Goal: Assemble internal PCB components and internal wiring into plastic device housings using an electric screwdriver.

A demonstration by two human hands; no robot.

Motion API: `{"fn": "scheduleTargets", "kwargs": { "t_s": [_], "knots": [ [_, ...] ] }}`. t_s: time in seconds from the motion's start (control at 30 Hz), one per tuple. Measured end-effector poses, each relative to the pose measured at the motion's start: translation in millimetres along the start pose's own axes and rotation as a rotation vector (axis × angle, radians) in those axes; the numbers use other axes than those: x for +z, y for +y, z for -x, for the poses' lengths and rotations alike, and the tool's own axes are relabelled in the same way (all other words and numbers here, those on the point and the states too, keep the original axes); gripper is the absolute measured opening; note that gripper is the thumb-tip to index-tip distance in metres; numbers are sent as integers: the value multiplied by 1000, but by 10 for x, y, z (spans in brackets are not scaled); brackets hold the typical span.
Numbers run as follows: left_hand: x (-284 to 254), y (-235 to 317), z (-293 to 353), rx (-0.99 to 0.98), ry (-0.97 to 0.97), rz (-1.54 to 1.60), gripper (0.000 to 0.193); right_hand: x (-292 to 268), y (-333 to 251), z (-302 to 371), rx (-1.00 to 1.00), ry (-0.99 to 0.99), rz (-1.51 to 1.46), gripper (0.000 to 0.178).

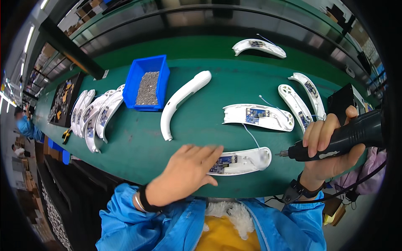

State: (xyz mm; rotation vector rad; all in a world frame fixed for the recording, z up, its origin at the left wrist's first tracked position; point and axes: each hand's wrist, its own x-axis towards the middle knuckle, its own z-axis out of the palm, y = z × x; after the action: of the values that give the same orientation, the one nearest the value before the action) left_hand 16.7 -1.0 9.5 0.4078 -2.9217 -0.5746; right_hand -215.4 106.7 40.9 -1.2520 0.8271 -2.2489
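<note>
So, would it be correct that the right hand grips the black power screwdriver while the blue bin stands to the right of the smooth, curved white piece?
Not quite: in the head view, the blue bin stands to the left of the smooth, curved white piece, not the right. The right hand does grip the black power screwdriver.

1. The left hand (184, 170) hides one end of the near shell (249, 161).
2. The right hand (321, 136) covers part of the driver (356, 130), whose rear is lost at the view's edge.
3. Grey bits (147, 89) in the bin (163, 83) are too small to tell apart.
4. The distant worker (28, 126) is blurred.
</note>
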Motion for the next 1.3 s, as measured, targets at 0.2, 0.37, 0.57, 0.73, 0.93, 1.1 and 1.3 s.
{"fn": "scheduleTargets", "kwargs": {
  "t_s": [0.2,0.37,0.57,0.73,0.93,1.1,1.3],
  "knots": [
    [-469,-1344,-266,-366,448,-456,15,16,-2,65,14,-31,19,68],
    [-381,-1870,-327,-637,19,-571,13,69,50,33,40,-73,40,67],
    [-369,-1870,-205,-447,217,-516,10,42,196,-4,88,-135,14,69],
    [-489,-1665,-174,-254,469,-315,6,218,309,20,134,-32,-52,72],
    [-131,-308,-162,116,398,35,11,392,366,103,124,-91,-143,71],
    [296,-13,-199,59,412,284,20,417,364,94,169,-168,-131,69],
    [340,9,-229,49,474,270,21,442,342,114,195,-241,-83,66]
  ]
}}
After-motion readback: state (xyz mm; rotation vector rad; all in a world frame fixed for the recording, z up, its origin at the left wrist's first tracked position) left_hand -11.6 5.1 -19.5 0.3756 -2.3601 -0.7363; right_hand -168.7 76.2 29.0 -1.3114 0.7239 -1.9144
